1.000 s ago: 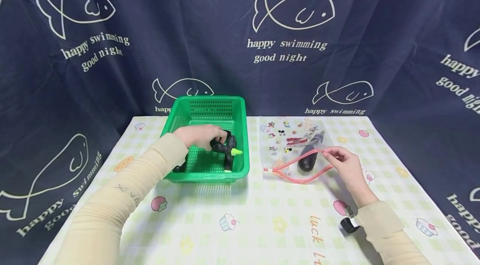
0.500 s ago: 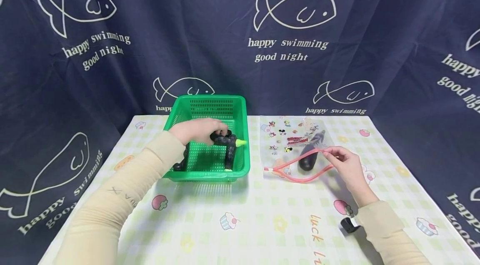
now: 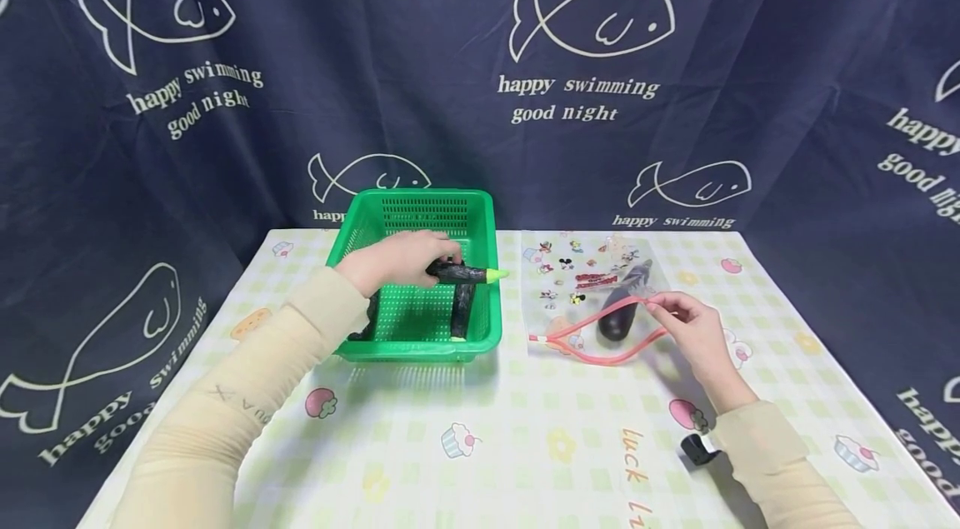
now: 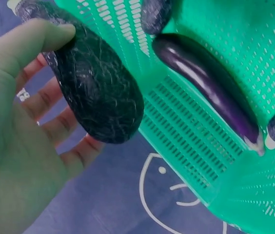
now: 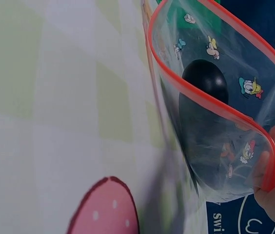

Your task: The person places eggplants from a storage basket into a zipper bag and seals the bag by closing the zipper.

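In the head view my left hand [image 3: 408, 256] is over the green basket [image 3: 497, 304], holding a wrinkled black vegetable [image 3: 468, 272] with a light green tip. Its thumb lies across the top and the fingers go behind it in the left wrist view. Beneath, inside the basket, are a glossy purple eggplant [image 4: 210, 87] and more wrinkled dark vegetables [image 3: 462, 314]. On the right, my right hand [image 3: 693, 336] pinches the red rim of a clear zip bag [image 3: 558, 283] with cartoon prints, its mouth spread wide. Inside the bag lies a dark eggplant [image 3: 617, 319].
A small black object [image 3: 696, 450] lies on the checked tablecloth [image 3: 540, 404] beside the right sleeve. Behind the table hangs a navy curtain [image 3: 435, 79] with white fish drawings. The basket stands left of the bag, with a strip of tablecloth between them.
My left hand has raised the wrinkled vegetable a little out of the basket, and its green tip has swung right, past the basket's rim. My right hand stays at the bag.
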A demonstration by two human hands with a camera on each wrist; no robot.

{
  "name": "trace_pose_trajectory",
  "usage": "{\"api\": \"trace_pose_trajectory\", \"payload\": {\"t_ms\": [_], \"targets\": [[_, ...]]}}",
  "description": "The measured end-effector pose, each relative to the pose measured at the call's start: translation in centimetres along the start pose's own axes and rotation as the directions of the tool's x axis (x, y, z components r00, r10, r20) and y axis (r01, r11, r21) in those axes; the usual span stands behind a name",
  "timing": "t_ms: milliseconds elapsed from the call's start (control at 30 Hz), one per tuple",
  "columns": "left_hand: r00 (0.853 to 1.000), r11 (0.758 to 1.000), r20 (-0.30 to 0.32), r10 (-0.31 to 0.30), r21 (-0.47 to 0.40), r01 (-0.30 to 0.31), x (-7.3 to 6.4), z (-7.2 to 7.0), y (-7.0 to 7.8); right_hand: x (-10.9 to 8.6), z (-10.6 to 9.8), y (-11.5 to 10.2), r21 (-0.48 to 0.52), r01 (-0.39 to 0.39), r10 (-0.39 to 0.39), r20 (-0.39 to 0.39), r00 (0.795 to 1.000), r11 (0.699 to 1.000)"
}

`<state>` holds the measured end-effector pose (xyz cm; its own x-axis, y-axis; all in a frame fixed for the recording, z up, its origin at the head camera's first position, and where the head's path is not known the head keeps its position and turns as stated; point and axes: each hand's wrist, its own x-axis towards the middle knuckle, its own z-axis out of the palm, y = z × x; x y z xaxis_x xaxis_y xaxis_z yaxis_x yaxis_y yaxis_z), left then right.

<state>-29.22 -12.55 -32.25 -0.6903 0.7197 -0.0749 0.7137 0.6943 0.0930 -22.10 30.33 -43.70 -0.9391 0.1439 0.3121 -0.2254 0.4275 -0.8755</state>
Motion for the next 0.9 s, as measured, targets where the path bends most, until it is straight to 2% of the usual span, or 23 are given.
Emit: {"api": "trace_pose_trajectory", "payload": {"t_ms": [200, 400, 600, 700, 833, 900], "targets": [[0.997, 0.999, -0.078, 0.027, 0.028, -0.025, 0.0, 0.3, 1.2, -0.1, -0.1, 0.0, 0.007, -0.008, 0.008, 0.005, 1.0, 1.0], [0.993, 0.998, -0.12, -0.013, 0.057, 0.02, -0.1, 0.0, 2.8, -0.1, -0.2, 0.0, 0.002, -0.007, 0.007, 0.007, 1.0, 1.0], [0.982, 0.996, -0.188, -0.022, 0.077, 0.037, 0.2, -0.1, 3.7, -0.8, -0.1, -2.7, -0.005, 0.01, -0.01, 0.003, 1.0, 1.0], [0.975, 0.995, -0.221, -0.035, 0.079, 0.054, 0.4, -0.3, 4.4, -0.5, 0.0, -2.2, -0.009, 0.006, -0.006, 0.002, 1.0, 1.0], [0.969, 0.993, -0.243, -0.052, 0.093, 0.077, 0.6, -0.5, 5.5, 0.0, 0.0, -0.3, -0.008, 0.0, -0.001, -0.002, 1.0, 1.0], [0.965, 0.992, -0.256, -0.055, 0.098, 0.083, 0.6, -0.6, 6.1, 0.0, 0.0, -0.2, -0.006, -0.002, 0.002, -0.002, 1.0, 1.0]]}}
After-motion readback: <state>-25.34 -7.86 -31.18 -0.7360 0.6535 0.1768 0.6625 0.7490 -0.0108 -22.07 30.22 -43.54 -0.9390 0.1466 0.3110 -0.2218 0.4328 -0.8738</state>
